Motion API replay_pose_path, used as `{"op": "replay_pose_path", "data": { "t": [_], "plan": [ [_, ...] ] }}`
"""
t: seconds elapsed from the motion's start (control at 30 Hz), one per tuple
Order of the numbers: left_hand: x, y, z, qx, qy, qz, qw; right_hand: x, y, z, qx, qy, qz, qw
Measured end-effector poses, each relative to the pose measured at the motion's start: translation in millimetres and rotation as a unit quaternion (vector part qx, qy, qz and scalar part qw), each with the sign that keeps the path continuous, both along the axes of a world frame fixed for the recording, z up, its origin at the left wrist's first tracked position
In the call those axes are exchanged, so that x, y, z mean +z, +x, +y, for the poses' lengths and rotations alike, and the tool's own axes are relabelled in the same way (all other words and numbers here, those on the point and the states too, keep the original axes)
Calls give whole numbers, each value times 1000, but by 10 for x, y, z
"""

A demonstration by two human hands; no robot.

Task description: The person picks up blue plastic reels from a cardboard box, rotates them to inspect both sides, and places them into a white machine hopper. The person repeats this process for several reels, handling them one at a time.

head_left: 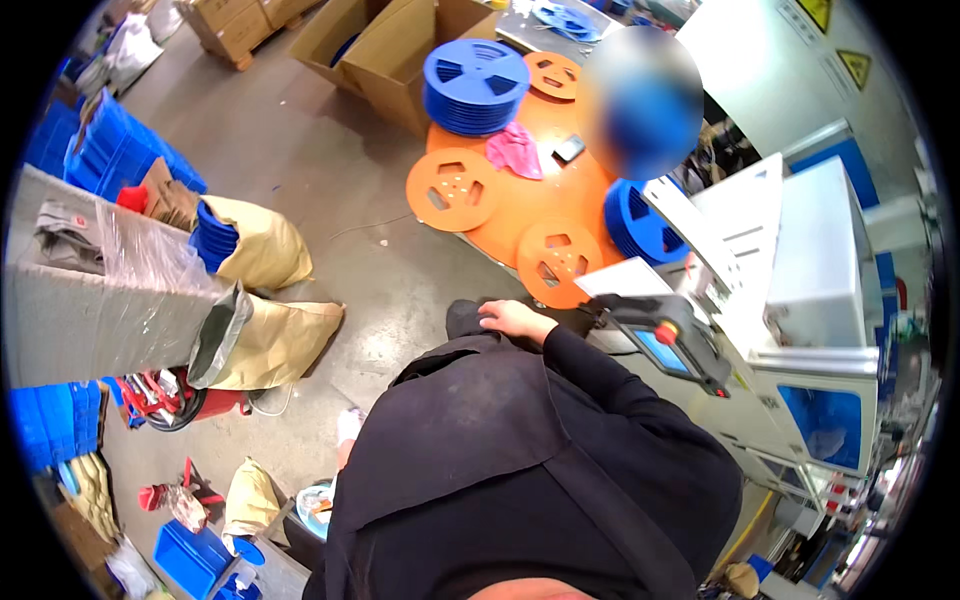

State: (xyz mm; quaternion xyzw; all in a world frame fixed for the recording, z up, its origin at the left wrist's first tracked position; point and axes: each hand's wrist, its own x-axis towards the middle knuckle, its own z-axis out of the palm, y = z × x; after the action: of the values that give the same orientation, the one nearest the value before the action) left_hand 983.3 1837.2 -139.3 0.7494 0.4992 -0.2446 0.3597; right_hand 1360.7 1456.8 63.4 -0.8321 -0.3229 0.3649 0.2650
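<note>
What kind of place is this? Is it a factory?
Probably a factory floor or workshop. Stacks of blue plastic reels sit beside orange reels on a table, a white machine with a small control screen stands close by, and cardboard boxes and blue crates sit on the concrete floor.

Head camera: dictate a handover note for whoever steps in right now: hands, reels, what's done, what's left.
Right hand: open, resting on dark fabric at the knee, holding nothing.
Left hand: not in view.
Orange reels lie flat on the orange table; blue reels are stacked at its far end.
Pendant with red button: just right of the hand, untouched.
Done: cannot tell.
Left: every reel; none is in hand.
</note>
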Motion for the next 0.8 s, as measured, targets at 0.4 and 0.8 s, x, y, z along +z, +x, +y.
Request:
{"op": "replay_pose_path", "data": {
  "t": [0.4, 0.8],
  "plan": [
    [505, 1970, 776, -38, -82, 31, 995, -558, 4368, 2252, -450, 350, 94, 816],
    [1563, 4974, 2320, 58, -92, -108, 988, -2021, 6453, 2792, -321, -59, 10, 945]
  ]
}}
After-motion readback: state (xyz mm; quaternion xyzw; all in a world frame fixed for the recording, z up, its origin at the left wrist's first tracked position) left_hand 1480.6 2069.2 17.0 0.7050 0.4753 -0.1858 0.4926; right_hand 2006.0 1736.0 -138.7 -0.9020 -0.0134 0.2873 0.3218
